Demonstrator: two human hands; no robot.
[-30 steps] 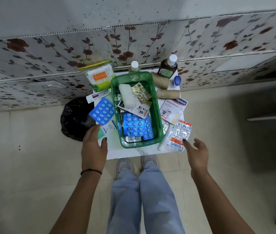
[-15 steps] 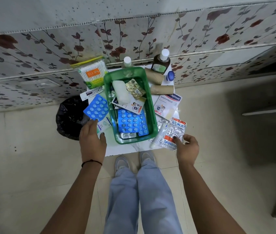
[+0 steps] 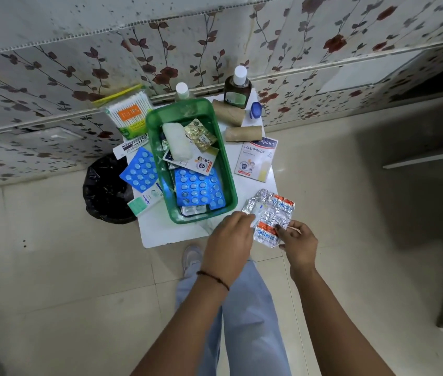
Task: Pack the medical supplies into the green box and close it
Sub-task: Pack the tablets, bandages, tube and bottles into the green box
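Note:
The open green box (image 3: 230,169) stands on a small white table (image 3: 160,232). Inside lie a blue blister sheet (image 3: 200,189), a white gauze roll (image 3: 178,141), gold tablets (image 3: 201,134) and a plaster pack. My right hand (image 3: 297,242) pinches silver and orange tablet strips (image 3: 270,215) at the table's near right corner. My left hand (image 3: 228,240) touches the same strips from the left. Beside the box lie a second blue blister sheet (image 3: 140,172), a washproof plaster pack (image 3: 257,158), cotton buds (image 3: 129,115), two cardboard rolls (image 3: 243,132) and two bottles.
A black bin bag (image 3: 106,191) sits on the floor left of the table. A flower-patterned wall (image 3: 79,63) runs just behind it. A brown bottle (image 3: 236,90) and a small blue-capped jar (image 3: 255,109) stand at the back right. My legs and shoe are below the table.
My left hand has crossed from the table's left side to the strips on the right. My right hand has closed on the strips and lifted them slightly.

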